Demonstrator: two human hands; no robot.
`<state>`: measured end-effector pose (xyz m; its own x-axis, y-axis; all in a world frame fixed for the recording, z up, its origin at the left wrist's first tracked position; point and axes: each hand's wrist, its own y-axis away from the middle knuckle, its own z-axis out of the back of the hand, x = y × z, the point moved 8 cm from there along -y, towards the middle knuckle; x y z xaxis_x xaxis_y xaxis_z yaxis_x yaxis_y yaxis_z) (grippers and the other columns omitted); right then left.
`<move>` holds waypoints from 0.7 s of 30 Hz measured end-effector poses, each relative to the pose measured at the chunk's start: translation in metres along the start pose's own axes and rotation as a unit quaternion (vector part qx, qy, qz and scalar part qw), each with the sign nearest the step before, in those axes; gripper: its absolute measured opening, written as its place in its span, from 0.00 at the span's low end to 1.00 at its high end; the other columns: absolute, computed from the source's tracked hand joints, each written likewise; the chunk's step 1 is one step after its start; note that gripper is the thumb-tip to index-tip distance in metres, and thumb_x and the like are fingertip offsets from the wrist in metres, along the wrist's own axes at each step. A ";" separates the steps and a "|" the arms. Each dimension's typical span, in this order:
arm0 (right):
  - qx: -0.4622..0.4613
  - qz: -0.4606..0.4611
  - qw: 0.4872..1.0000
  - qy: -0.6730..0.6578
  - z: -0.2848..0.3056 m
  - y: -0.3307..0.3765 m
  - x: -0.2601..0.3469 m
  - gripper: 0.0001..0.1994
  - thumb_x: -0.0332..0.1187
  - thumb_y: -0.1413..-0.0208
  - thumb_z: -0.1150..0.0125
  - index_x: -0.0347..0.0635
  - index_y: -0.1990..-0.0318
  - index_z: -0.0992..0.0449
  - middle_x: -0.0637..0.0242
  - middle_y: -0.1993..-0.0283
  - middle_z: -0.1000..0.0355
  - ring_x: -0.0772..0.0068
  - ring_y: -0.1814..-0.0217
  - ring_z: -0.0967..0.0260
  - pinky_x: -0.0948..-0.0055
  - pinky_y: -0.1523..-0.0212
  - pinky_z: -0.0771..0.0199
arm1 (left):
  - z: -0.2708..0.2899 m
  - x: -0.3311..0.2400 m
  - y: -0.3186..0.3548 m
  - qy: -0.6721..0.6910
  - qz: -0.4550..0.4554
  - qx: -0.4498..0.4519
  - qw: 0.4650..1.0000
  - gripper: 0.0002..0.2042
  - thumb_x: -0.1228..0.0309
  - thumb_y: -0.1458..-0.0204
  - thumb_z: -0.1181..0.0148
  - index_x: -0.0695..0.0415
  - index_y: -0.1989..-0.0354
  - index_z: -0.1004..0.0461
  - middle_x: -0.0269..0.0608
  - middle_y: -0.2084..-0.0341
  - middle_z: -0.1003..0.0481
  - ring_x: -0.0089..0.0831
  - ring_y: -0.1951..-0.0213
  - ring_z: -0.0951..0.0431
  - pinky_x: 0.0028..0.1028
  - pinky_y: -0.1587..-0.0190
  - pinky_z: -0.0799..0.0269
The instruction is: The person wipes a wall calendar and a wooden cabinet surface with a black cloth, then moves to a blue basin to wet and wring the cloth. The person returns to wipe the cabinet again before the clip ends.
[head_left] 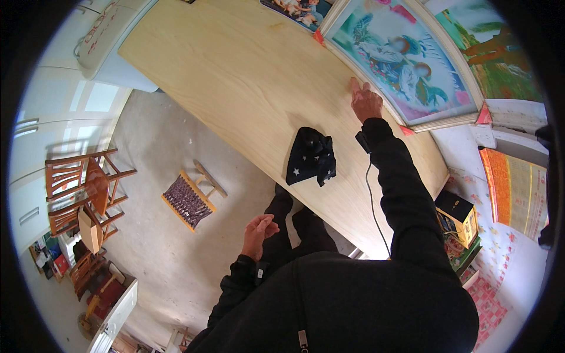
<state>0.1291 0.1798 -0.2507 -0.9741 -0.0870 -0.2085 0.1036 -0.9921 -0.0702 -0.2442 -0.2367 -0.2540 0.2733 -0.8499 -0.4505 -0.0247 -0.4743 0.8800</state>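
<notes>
My right hand [366,102] reaches across the pale wooden table [229,70] and rests near its far right side, next to the framed picture [406,67]. Its fingers are stretched out, and I see nothing held in it. My left hand [259,235] hangs off the table's near edge, above my legs. Its fingers are loosely bent and apart, with nothing visible in them. Between the two hands lies a crumpled black cloth item [311,156] with pale stars, close to the near edge. Neither hand touches it; its exact kind I cannot tell.
A small stool with a woven seat [189,201] stands on the floor to the left. Wooden chairs [97,179] line the left wall. At the right are a yellow and black box [458,217] and an orange-edged panel [512,191]. A thin cable [376,215] runs beside my right arm.
</notes>
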 end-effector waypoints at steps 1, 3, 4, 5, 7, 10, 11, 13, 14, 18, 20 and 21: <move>-0.013 0.014 1.000 0.003 0.004 -0.002 0.002 0.18 0.39 0.30 0.45 0.59 0.34 0.27 0.58 0.55 0.25 0.51 0.67 0.17 0.52 0.71 0.17 | 0.000 0.000 0.000 0.000 0.000 0.000 1.000 0.16 0.61 0.29 0.41 0.60 0.44 0.21 0.37 0.63 0.17 0.29 0.60 0.16 0.30 0.50 0.20; -0.020 0.031 0.999 0.009 0.009 -0.006 0.004 0.14 0.39 0.31 0.44 0.57 0.40 0.25 0.59 0.57 0.25 0.52 0.68 0.17 0.53 0.73 0.17 | 0.000 0.001 0.000 0.001 -0.001 -0.002 1.000 0.15 0.61 0.29 0.41 0.60 0.44 0.21 0.37 0.64 0.17 0.29 0.60 0.16 0.30 0.50 0.20; -0.022 0.036 0.999 0.013 0.011 -0.007 0.003 0.13 0.40 0.31 0.44 0.57 0.42 0.25 0.59 0.58 0.26 0.52 0.68 0.17 0.53 0.73 0.17 | 0.000 0.002 0.000 0.001 -0.001 -0.003 1.000 0.15 0.61 0.29 0.41 0.60 0.44 0.21 0.37 0.64 0.17 0.29 0.60 0.16 0.30 0.50 0.20; -0.024 0.041 0.999 0.017 0.013 -0.007 0.003 0.11 0.40 0.31 0.44 0.56 0.44 0.25 0.59 0.59 0.26 0.52 0.68 0.17 0.53 0.73 0.18 | 0.000 0.003 0.001 0.001 -0.001 -0.004 1.000 0.15 0.61 0.29 0.41 0.60 0.44 0.21 0.37 0.64 0.17 0.29 0.60 0.16 0.30 0.51 0.20; -0.030 0.023 0.999 -0.001 0.015 -0.005 -0.001 0.10 0.40 0.31 0.44 0.56 0.45 0.25 0.59 0.59 0.26 0.52 0.69 0.17 0.53 0.73 0.18 | 0.000 0.003 0.000 0.006 -0.002 -0.002 1.000 0.15 0.61 0.29 0.41 0.60 0.44 0.21 0.37 0.64 0.17 0.29 0.61 0.16 0.30 0.51 0.21; -0.068 -0.034 0.989 -0.123 0.020 0.005 -0.014 0.11 0.40 0.31 0.42 0.54 0.45 0.24 0.58 0.57 0.23 0.53 0.69 0.17 0.55 0.71 0.17 | 0.000 0.004 0.000 0.011 -0.003 -0.003 1.000 0.15 0.62 0.29 0.41 0.59 0.45 0.21 0.36 0.64 0.17 0.28 0.61 0.16 0.29 0.51 0.21; -0.096 -0.047 0.974 -0.200 0.023 0.010 -0.019 0.11 0.41 0.32 0.42 0.54 0.46 0.23 0.58 0.57 0.22 0.52 0.68 0.17 0.55 0.69 0.17 | -0.001 0.004 -0.001 0.008 -0.003 -0.003 1.000 0.14 0.62 0.29 0.41 0.59 0.45 0.21 0.36 0.64 0.17 0.28 0.61 0.16 0.29 0.51 0.21; -0.072 -0.104 0.921 -0.368 0.014 0.017 -0.030 0.11 0.41 0.32 0.40 0.53 0.47 0.21 0.57 0.55 0.21 0.51 0.65 0.17 0.53 0.65 0.17 | -0.001 0.006 -0.001 0.007 -0.001 -0.004 1.000 0.14 0.62 0.29 0.41 0.59 0.45 0.21 0.36 0.64 0.17 0.28 0.61 0.16 0.29 0.52 0.21; -0.021 -0.147 0.878 -0.456 0.001 0.018 -0.034 0.10 0.41 0.32 0.40 0.53 0.48 0.20 0.56 0.55 0.20 0.50 0.62 0.17 0.52 0.62 0.17 | 0.000 0.006 -0.001 0.001 -0.001 -0.006 1.000 0.14 0.62 0.29 0.41 0.59 0.45 0.21 0.36 0.64 0.17 0.28 0.61 0.16 0.29 0.52 0.21; -0.041 -0.153 0.907 -0.390 0.001 0.007 -0.040 0.10 0.43 0.32 0.38 0.57 0.49 0.17 0.56 0.53 0.20 0.46 0.55 0.18 0.49 0.56 0.17 | -0.001 0.009 -0.002 0.014 -0.001 -0.003 1.000 0.14 0.62 0.29 0.41 0.59 0.46 0.21 0.36 0.65 0.17 0.28 0.61 0.16 0.28 0.52 0.21; -0.085 -0.123 0.938 -0.314 0.006 -0.005 -0.036 0.10 0.45 0.31 0.39 0.59 0.49 0.17 0.57 0.51 0.20 0.46 0.55 0.18 0.50 0.56 0.17 | -0.001 0.010 -0.002 0.022 -0.004 -0.003 1.000 0.13 0.62 0.29 0.41 0.58 0.47 0.21 0.35 0.65 0.17 0.28 0.62 0.16 0.29 0.52 0.21; -0.096 -0.118 0.950 -0.272 0.006 -0.010 -0.035 0.10 0.45 0.31 0.39 0.60 0.49 0.17 0.58 0.51 0.20 0.46 0.55 0.18 0.51 0.56 0.17 | -0.001 0.010 -0.002 0.018 -0.001 -0.005 1.000 0.13 0.62 0.29 0.41 0.58 0.47 0.20 0.35 0.65 0.17 0.28 0.62 0.16 0.29 0.52 0.21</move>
<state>0.1605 0.1920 -0.2365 -0.9291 0.0509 0.3663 -0.1475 -0.9593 -0.2406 -0.2406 -0.2442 -0.2602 0.3073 -0.8402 -0.4467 -0.0137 -0.4733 0.8808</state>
